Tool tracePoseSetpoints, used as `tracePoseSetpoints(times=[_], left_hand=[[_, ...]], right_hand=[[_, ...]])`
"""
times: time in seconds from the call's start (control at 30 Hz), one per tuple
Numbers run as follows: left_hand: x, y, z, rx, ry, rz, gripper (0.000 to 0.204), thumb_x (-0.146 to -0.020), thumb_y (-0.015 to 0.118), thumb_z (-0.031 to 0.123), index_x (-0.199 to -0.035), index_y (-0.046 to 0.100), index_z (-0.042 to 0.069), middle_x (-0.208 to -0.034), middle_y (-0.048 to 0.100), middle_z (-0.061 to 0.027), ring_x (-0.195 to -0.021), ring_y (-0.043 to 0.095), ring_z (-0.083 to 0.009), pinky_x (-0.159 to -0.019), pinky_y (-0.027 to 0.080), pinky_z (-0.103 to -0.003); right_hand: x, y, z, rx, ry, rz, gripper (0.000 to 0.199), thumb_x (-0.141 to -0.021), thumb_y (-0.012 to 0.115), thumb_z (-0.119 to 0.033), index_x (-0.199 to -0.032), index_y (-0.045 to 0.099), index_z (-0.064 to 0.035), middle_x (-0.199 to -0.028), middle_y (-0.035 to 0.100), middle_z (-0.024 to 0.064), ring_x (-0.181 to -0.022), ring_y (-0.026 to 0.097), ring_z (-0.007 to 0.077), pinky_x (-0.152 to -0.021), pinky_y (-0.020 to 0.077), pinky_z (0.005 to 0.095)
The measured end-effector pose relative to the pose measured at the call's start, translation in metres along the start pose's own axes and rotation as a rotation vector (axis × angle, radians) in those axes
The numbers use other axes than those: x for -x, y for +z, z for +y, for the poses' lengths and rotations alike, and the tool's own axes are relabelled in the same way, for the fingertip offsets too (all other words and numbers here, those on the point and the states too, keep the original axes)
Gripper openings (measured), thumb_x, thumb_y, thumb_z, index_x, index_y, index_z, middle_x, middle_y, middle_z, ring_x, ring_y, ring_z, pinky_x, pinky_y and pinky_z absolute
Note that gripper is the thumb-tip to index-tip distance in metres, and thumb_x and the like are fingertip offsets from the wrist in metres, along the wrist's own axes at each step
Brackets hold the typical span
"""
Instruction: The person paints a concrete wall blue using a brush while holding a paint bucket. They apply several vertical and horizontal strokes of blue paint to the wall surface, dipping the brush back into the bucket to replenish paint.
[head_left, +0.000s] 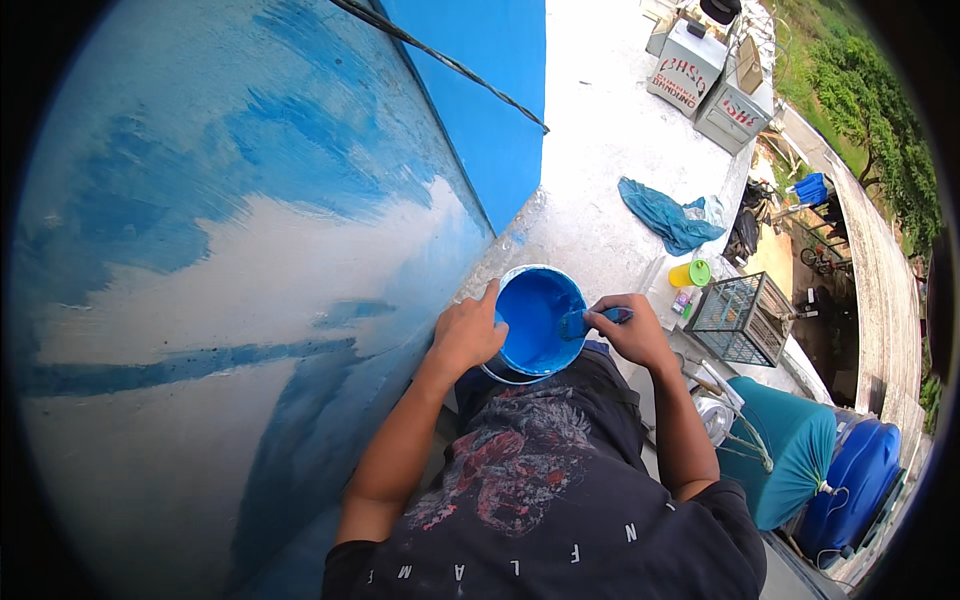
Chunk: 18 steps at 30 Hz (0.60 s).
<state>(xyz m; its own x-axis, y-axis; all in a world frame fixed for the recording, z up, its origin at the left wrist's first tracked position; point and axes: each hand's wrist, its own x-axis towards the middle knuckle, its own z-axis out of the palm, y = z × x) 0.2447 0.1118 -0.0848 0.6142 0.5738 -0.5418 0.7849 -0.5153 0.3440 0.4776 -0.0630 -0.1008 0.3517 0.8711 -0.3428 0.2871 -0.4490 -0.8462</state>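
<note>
A round paint bucket (526, 376) with blue paint inside is in front of my body. My left hand (468, 328) is closed on its left rim, with the thumb over the edge. In my right hand (632, 333) is a paintbrush (616, 315), its blue-coated bristles inside the bucket near the right wall. Whether the bristles touch the paint or the wall, I cannot tell. To my left stands a wall (270, 290), pale grey with uneven blue strokes and a darker blue band.
A teal cloth (668, 218) lies on the white ledge ahead. Right of me are a yellow cup with a green lid (690, 273), a wire cage (735, 320), a teal-covered drum (775, 445) and a blue barrel (850, 490). A dark cable (450, 70) crosses overhead. Beyond the ledge is a drop.
</note>
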Motion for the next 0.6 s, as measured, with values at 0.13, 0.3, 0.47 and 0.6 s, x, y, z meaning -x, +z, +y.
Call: tracePoseSetpoints(times=[0.13,0.3,0.47,0.6], left_hand=[[-0.001,0.022,-0.035,0.275,0.052,0.146,0.075,-0.088,0.067,0.025,-0.156,0.048,0.001,-0.113,0.072,-0.0345,-0.105,0.07,-0.0509,-0.097,0.055,-0.055],[0.021,0.041,-0.049,0.477,0.022,0.462,0.066,-0.084,0.068,0.019,-0.146,0.057,-0.001,-0.119,0.072,-0.0321,-0.111,0.069,-0.0497,-0.1,0.055,-0.052],[0.066,0.022,-0.056,0.56,-0.02,0.764,0.071,-0.083,0.072,0.014,-0.149,0.052,0.0,-0.115,0.074,-0.032,-0.108,0.072,-0.0491,-0.097,0.057,-0.052],[0.126,-0.019,-0.045,0.661,-0.084,0.924,0.073,-0.081,0.071,0.012,-0.15,0.048,0.002,-0.109,0.076,-0.0317,-0.099,0.076,-0.0471,-0.09,0.06,-0.051]], right_hand=[[-0.012,0.006,0.02,-0.108,-0.006,-0.079,0.021,-0.097,0.077,-0.017,-0.093,0.08,0.0026,-0.077,0.076,0.0069,-0.069,0.068,0.0113,-0.065,0.0534,0.0278],[-0.037,0.02,-0.01,-0.195,-0.1,-0.144,0.022,-0.097,0.077,-0.019,-0.095,0.08,0.003,-0.075,0.075,0.0069,-0.067,0.067,0.012,-0.062,0.0508,0.028],[-0.069,0.042,-0.07,-0.514,-0.221,-0.263,0.026,-0.097,0.075,-0.015,-0.11,0.078,0.0065,-0.08,0.073,0.0075,-0.069,0.062,0.0133,-0.063,0.0469,0.027],[-0.097,0.06,-0.124,-0.668,-0.44,-0.408,0.034,-0.099,0.074,-0.025,-0.112,0.074,0.0064,-0.093,0.076,0.0176,-0.077,0.073,0.0254,-0.064,0.0504,0.033]])
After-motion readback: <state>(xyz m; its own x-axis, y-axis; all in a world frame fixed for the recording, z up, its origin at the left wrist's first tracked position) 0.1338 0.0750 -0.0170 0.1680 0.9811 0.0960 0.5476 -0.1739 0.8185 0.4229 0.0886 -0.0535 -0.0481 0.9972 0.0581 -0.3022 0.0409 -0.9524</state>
